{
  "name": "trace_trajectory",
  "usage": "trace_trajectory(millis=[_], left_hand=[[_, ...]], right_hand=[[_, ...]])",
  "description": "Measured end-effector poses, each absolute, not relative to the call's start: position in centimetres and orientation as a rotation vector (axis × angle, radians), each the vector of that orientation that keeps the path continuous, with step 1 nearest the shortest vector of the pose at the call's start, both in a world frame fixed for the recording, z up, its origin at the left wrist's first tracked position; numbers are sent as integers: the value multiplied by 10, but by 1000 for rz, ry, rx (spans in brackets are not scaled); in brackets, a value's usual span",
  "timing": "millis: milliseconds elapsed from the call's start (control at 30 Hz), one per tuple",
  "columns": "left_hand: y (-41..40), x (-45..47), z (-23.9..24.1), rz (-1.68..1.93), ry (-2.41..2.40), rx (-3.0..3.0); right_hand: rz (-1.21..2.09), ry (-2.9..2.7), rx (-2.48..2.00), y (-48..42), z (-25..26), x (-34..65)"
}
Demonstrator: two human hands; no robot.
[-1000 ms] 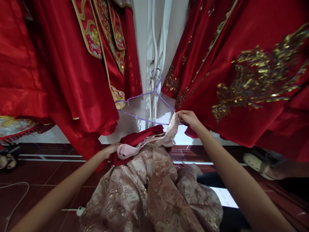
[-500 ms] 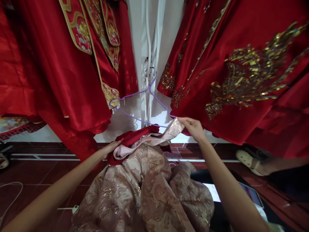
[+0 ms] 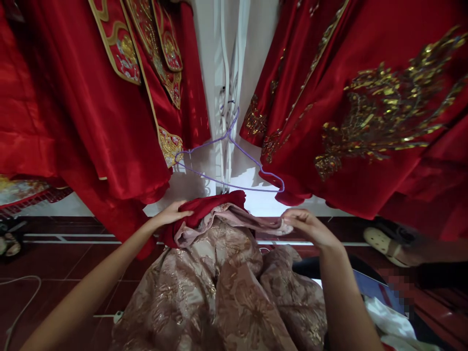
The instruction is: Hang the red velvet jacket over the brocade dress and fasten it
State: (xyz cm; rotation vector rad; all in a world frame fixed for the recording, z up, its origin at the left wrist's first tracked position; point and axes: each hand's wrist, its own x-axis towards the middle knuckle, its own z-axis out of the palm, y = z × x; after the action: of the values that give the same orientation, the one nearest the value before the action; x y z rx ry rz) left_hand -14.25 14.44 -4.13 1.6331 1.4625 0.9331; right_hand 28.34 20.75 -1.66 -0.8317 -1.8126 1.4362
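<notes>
A pink-gold floral brocade garment (image 3: 190,273) lies bunched before me, with its pale collar or neck edge (image 3: 237,214) stretched between my hands. My right hand (image 3: 307,226) pinches one end of this edge, just below the right corner of a purple wire hanger (image 3: 234,187). Nothing hangs on the hanger, which is hooked to a white metal stand (image 3: 221,58). My left hand (image 3: 171,214) is closed on a dark red cloth (image 3: 208,205) that lies along the garment's edge; its fingertips are partly hidden in the folds.
Red embroidered garments hang on the left (image 3: 120,122) and right (image 3: 358,175). To the right are a cream clog (image 3: 382,243) on a person's foot, a phone or tablet (image 3: 376,287) and white cloth (image 3: 391,321). A cable with a white plug (image 3: 117,317) lies on the tiled floor.
My right hand has moved down and right, drawing the garment's edge away from the hanger's right end, which now shows whole. My left hand has shifted slightly up onto the red cloth.
</notes>
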Motion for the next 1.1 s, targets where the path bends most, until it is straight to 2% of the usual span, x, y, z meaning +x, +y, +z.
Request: trace_trajectory(millis=[133,400,733,933,1100], left_hand=[[165,-123,-36,1184,1694,1737],[150,-109,-49,1067,1560,1689],[108,-111,-50,1162,1617,1608],[92,-101,-41,871,1523,1548],[82,-87,-23,580,1385,1403]], right_hand=[[1299,-1496,-733,209,-9,280],[1294,-1494,-746,189,-2,277],[1313,-1478,-506,161,5,215],[1191,-1542,-506,149,14,215],[1025,-1362,-437,126,30,241]])
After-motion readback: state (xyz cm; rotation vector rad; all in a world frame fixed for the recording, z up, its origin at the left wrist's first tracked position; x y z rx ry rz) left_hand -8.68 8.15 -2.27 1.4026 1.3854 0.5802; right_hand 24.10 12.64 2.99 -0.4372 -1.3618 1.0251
